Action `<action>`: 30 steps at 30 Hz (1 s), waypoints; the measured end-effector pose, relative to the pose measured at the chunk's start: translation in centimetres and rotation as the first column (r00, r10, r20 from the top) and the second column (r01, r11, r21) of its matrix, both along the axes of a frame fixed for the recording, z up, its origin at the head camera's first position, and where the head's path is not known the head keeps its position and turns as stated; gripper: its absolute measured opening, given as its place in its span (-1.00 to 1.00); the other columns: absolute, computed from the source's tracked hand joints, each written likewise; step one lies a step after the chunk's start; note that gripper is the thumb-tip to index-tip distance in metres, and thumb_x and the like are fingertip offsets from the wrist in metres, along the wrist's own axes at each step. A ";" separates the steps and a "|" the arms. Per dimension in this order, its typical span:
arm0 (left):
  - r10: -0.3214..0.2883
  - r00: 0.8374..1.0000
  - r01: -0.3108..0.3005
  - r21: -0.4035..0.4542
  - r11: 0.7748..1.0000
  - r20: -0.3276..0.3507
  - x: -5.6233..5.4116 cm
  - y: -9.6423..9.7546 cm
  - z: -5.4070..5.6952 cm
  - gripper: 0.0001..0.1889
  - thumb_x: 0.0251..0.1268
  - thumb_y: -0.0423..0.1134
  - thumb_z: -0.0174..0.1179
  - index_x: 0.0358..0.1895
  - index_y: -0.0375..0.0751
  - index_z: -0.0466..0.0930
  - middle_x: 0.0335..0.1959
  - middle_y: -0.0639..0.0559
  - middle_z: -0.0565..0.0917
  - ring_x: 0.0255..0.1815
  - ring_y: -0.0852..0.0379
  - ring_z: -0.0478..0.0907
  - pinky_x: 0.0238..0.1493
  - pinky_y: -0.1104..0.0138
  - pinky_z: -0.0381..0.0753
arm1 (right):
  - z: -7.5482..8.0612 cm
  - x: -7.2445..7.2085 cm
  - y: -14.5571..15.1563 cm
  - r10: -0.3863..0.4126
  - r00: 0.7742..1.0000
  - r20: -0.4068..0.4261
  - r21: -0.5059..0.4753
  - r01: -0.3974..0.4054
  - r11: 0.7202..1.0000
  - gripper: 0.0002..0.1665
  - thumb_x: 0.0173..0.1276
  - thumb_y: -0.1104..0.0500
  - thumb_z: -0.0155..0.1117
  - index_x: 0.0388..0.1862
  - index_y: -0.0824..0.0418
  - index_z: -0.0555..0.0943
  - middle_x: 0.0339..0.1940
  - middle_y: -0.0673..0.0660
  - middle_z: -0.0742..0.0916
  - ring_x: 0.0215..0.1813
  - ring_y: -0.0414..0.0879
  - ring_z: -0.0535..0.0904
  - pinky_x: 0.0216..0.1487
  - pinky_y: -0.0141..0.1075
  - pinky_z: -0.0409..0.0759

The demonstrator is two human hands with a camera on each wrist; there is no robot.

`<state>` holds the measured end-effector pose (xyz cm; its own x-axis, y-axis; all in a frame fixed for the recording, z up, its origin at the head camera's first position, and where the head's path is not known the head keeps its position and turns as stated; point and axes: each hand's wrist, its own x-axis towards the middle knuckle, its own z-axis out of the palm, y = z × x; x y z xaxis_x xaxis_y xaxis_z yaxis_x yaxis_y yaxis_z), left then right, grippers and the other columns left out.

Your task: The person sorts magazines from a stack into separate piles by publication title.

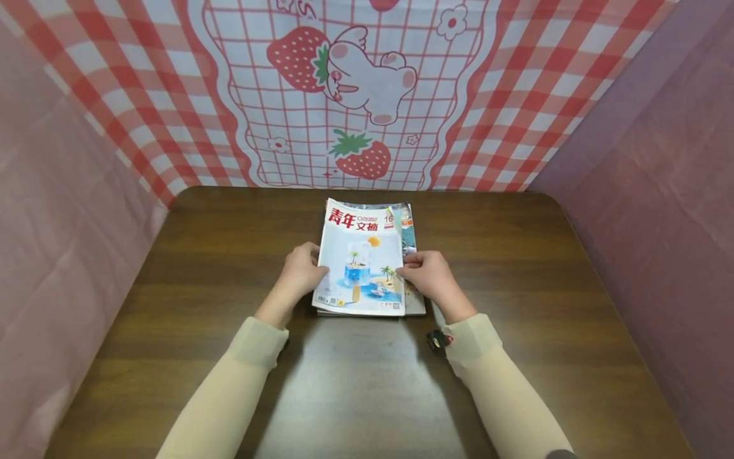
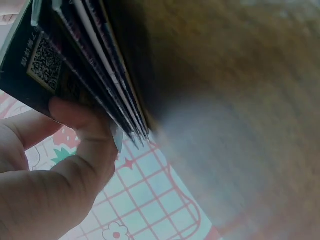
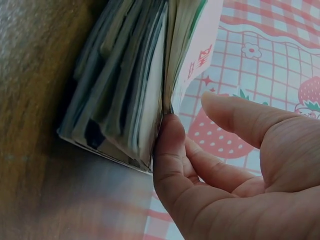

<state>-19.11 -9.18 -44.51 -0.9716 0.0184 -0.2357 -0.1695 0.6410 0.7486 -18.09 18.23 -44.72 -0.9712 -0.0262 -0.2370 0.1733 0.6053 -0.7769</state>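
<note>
A white magazine point(image 1: 357, 268) with red title characters and a beach picture lies on top of a stack of magazines point(image 1: 415, 299) on the table. My left hand point(image 1: 299, 271) holds its left edge, thumb on the cover. At the opposite edge my right hand point(image 1: 431, 275) grips with thumb above and fingers at the side. The left wrist view shows the left hand point(image 2: 70, 170) bent around the corner of a dark cover point(image 2: 42, 60) with a QR code. In the right wrist view, a finger of the right hand point(image 3: 225, 165) touches the stacked page edges point(image 3: 125, 85).
The brown wooden table point(image 1: 212, 370) spreads around the stack. A red and white checked cloth point(image 1: 367, 89) with strawberries hangs behind it, and pinkish cloths point(image 1: 74, 210) hang at both sides. A small dark device point(image 1: 438, 340) sits at the right wrist.
</note>
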 end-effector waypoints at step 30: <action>0.094 0.981 -0.173 0.557 0.812 0.168 1.0 -0.9 0.0 -0.56 0.42 -0.50 0.18 0.32 -0.28 0.40 -0.21 -0.30 0.70 -0.44 0.06 0.64 -0.55 0.33 0.57 | -0.7 0.4 0.9 0.022 1.000 0.005 -0.111 -0.021 0.994 -0.29 0.38 0.13 0.44 0.40 0.42 0.47 0.05 0.30 0.70 0.04 0.05 0.64 -0.03 -0.17 0.65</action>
